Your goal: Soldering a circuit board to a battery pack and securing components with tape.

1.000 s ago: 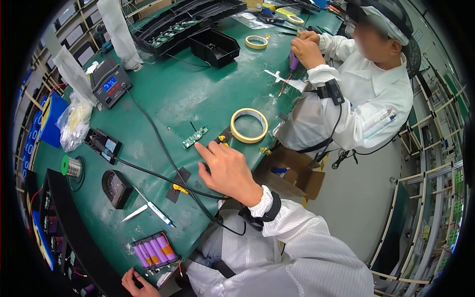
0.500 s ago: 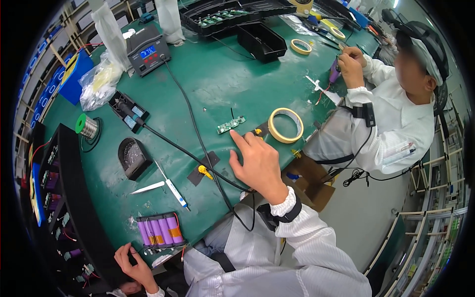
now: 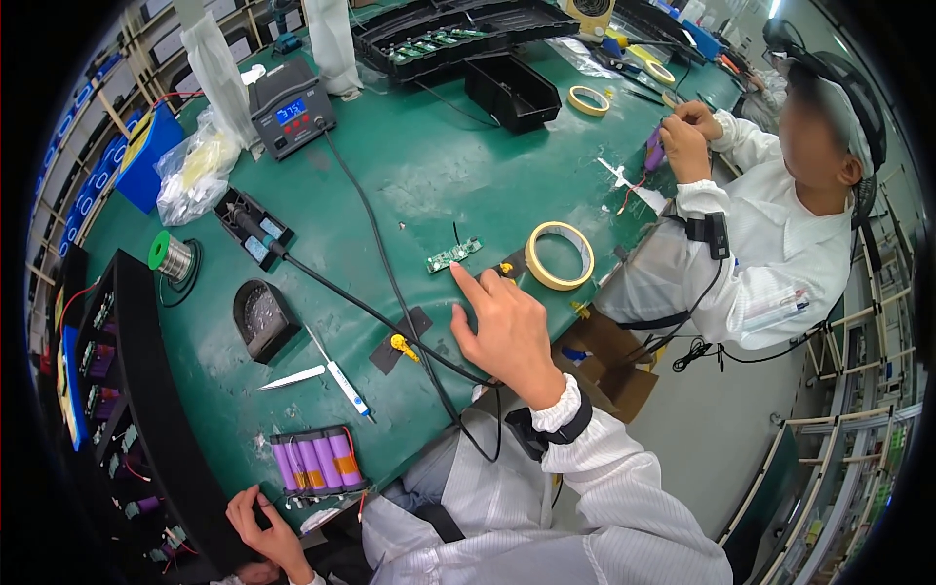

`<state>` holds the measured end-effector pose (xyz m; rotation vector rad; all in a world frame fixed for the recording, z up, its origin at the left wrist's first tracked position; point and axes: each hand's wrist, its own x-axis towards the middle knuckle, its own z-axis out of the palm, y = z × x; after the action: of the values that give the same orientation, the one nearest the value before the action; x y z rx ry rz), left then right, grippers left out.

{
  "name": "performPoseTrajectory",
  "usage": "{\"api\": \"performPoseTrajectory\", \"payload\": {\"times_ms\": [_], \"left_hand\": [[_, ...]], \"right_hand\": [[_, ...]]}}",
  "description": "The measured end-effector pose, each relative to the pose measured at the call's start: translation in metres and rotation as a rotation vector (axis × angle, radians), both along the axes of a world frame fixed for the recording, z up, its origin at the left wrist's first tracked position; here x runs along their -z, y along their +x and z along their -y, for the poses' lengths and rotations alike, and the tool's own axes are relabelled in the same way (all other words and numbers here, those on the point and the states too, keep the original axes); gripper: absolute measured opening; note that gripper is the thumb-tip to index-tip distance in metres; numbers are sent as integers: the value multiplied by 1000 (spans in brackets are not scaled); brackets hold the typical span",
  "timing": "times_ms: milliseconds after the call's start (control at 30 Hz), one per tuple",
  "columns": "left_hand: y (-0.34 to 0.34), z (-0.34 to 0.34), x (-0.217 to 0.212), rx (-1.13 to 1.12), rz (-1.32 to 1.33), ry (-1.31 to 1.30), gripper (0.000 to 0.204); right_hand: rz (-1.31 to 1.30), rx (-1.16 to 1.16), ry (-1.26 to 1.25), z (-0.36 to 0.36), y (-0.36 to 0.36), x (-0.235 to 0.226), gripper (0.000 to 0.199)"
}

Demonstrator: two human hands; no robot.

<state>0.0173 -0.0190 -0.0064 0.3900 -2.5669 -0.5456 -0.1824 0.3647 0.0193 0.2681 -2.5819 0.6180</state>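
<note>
A small green circuit board (image 3: 455, 255) with a short black wire lies on the bench. My right hand (image 3: 512, 336) stretches its index finger to the board's near edge, and its thumb stands apart with nothing gripped. At the lower left my left hand (image 3: 265, 529) has its fingers spread, close to a pack of purple battery cells (image 3: 319, 462) bound with orange tape. No object shows in its fingers. White tweezers (image 3: 292, 377) and a white-and-blue pen-like tool (image 3: 346, 390) lie beyond the pack.
A soldering iron (image 3: 255, 226) rests in its holder, its cable crossing the green bench (image 3: 361, 244). Solder wire (image 3: 174, 255), a black scrap tray (image 3: 265, 322) and a tape roll (image 3: 559, 255) stand around. At the right, a co-worker (image 3: 770, 214) handles a purple part.
My left hand has shifted slightly away from the battery pack's wires. My right hand stays at the circuit board. The co-worker's hands have moved a little.
</note>
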Motion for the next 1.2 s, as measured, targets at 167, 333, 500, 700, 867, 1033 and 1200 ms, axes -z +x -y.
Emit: {"api": "performPoseTrajectory", "payload": {"times_ms": [167,333,500,700,867,1033,1200], "left_hand": [[-1,3,2,6,11,-10,11],[-1,1,1,-2,14,-4,11],[0,2,2,13,-1,-15,10],[0,2,3,3,-16,-5,11],[0,1,2,7,-18,-15,11],[1,4,2,32,-9,-44,10],[0,5,3,40,-26,-43,10]], "right_hand": [[-14,1,8,0,-1,2,43],[15,-9,23,0,-1,-1,41],[14,-9,13,0,-1,-1,40],[-5,-4,14,0,0,0,40],[-20,-6,0,0,1,0,39],[-24,-7,0,1,1,-1,38],[-36,-11,-7,0,-1,0,38]]}}
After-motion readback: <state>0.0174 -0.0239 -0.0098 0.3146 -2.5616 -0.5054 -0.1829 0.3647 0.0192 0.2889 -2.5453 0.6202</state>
